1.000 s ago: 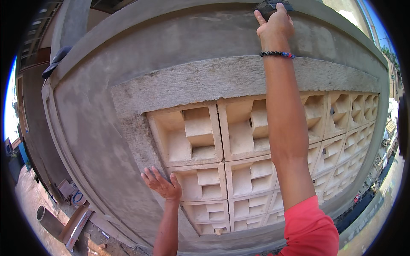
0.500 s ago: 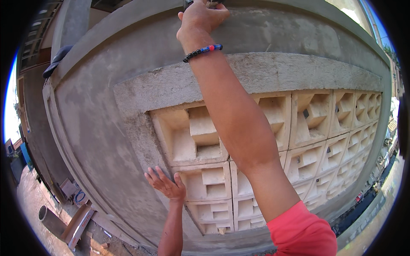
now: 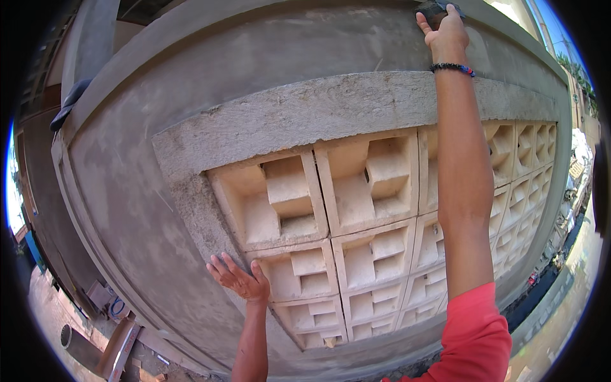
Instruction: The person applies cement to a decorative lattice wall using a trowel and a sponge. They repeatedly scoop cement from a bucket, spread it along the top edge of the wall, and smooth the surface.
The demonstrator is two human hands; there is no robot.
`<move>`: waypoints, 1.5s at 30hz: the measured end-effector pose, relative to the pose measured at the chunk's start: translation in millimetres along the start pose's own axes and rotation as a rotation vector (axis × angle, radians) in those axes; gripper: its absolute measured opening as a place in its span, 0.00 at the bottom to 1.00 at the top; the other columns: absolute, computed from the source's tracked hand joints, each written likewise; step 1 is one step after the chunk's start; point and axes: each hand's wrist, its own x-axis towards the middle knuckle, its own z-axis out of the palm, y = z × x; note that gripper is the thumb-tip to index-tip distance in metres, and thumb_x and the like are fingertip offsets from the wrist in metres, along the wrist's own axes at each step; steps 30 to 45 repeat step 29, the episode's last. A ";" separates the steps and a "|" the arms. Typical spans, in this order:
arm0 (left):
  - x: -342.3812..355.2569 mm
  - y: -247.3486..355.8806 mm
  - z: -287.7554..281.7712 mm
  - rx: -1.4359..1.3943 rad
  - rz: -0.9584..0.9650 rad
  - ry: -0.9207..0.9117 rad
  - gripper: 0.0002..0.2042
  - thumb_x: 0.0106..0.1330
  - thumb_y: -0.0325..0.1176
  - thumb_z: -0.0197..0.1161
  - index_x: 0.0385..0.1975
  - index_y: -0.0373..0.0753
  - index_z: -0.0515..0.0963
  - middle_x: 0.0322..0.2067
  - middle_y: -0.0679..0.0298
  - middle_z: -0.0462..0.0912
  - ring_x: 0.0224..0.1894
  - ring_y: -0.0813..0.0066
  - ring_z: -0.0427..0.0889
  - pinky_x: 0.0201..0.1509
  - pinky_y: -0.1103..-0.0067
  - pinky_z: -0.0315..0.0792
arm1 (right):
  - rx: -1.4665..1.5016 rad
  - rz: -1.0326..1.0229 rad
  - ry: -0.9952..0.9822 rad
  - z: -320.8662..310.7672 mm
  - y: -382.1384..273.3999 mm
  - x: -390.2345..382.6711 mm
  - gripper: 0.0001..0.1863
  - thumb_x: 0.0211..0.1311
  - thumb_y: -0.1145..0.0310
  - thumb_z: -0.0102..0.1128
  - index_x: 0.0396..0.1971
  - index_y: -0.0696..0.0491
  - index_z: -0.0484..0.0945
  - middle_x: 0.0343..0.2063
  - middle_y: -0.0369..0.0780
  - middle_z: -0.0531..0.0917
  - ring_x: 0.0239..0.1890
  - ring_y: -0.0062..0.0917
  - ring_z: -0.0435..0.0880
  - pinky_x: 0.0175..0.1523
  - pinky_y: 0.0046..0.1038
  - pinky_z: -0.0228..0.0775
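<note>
My right arm reaches to the top of the grey plastered wall (image 3: pixel 130 172). Up there, under the raised upper edge, my right hand (image 3: pixel 449 35) is closed around a dark grey pad (image 3: pixel 431 11) held against the plaster; its exact kind is unclear. Lower down on the left, my left hand (image 3: pixel 245 279) rests with spread fingers on the rough cement border (image 3: pixel 273 118), beside the cream ventilation blocks (image 3: pixel 326 229). Nothing shows in that hand. My right forearm hides some of the blocks.
A dark cap (image 3: pixel 71 103) hangs on the wall's left corner. On the ground at lower left are a grey pipe (image 3: pixel 81 345), a long open carton (image 3: pixel 119 350) and a coiled blue cord (image 3: pixel 117 308). A dark trench (image 3: pixel 538 313) runs along the right, near whitish sacks (image 3: pixel 581 153).
My right hand has swept to the right along the top of the wall with the dark grey pad. My left hand stays at nearly the same place on the border.
</note>
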 end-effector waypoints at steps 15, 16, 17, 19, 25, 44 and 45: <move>-0.2 1.1 5.3 0.008 -0.005 0.005 0.32 0.72 0.47 0.47 0.70 0.35 0.53 0.70 0.47 0.50 0.71 0.39 0.47 0.71 0.52 0.44 | -0.088 0.219 -0.336 65.1 44.8 -203.3 0.23 0.60 0.64 0.63 0.50 0.62 0.71 0.42 0.46 0.79 0.41 0.29 0.80 0.35 0.26 0.75; 1.1 3.1 3.0 0.005 -0.002 0.011 0.31 0.72 0.45 0.48 0.70 0.35 0.53 0.70 0.47 0.49 0.71 0.40 0.46 0.71 0.53 0.44 | -0.228 -0.093 -0.354 50.4 56.7 -171.4 0.23 0.59 0.64 0.64 0.50 0.62 0.72 0.43 0.46 0.79 0.43 0.29 0.80 0.40 0.27 0.75; 1.3 2.3 -1.2 0.012 -0.003 0.014 0.31 0.71 0.43 0.48 0.70 0.34 0.53 0.71 0.48 0.49 0.72 0.41 0.46 0.71 0.53 0.43 | -0.361 -0.396 -0.366 32.3 68.8 -131.8 0.23 0.58 0.65 0.64 0.50 0.61 0.73 0.44 0.47 0.80 0.44 0.30 0.80 0.46 0.28 0.74; -0.5 0.4 -5.1 0.031 -0.015 0.010 0.31 0.72 0.44 0.48 0.70 0.34 0.53 0.71 0.48 0.49 0.72 0.41 0.46 0.71 0.54 0.43 | -0.708 -0.744 -0.309 -7.2 42.9 -65.2 0.23 0.55 0.66 0.65 0.49 0.62 0.76 0.43 0.46 0.82 0.46 0.31 0.80 0.52 0.30 0.72; 0.4 9.5 9.3 -0.002 -0.011 0.003 0.32 0.73 0.49 0.46 0.70 0.35 0.53 0.70 0.47 0.49 0.71 0.40 0.46 0.71 0.52 0.44 | -1.258 -1.238 -0.216 -32.2 -18.4 59.6 0.26 0.53 0.61 0.66 0.49 0.61 0.78 0.44 0.51 0.83 0.45 0.42 0.82 0.54 0.38 0.72; -1.8 1.2 8.7 0.076 -0.026 0.013 0.33 0.73 0.52 0.44 0.70 0.35 0.52 0.71 0.47 0.49 0.72 0.41 0.46 0.71 0.51 0.43 | -1.435 -0.967 -0.320 26.2 30.7 -17.1 0.21 0.51 0.55 0.65 0.46 0.48 0.82 0.46 0.44 0.84 0.59 0.37 0.74 0.65 0.39 0.58; -1.8 1.2 8.7 0.076 -0.026 0.013 0.33 0.73 0.52 0.44 0.70 0.35 0.52 0.71 0.47 0.49 0.72 0.41 0.46 0.71 0.51 0.43 | -1.435 -0.967 -0.320 26.2 30.7 -17.1 0.21 0.51 0.55 0.65 0.46 0.48 0.82 0.46 0.44 0.84 0.59 0.37 0.74 0.65 0.39 0.58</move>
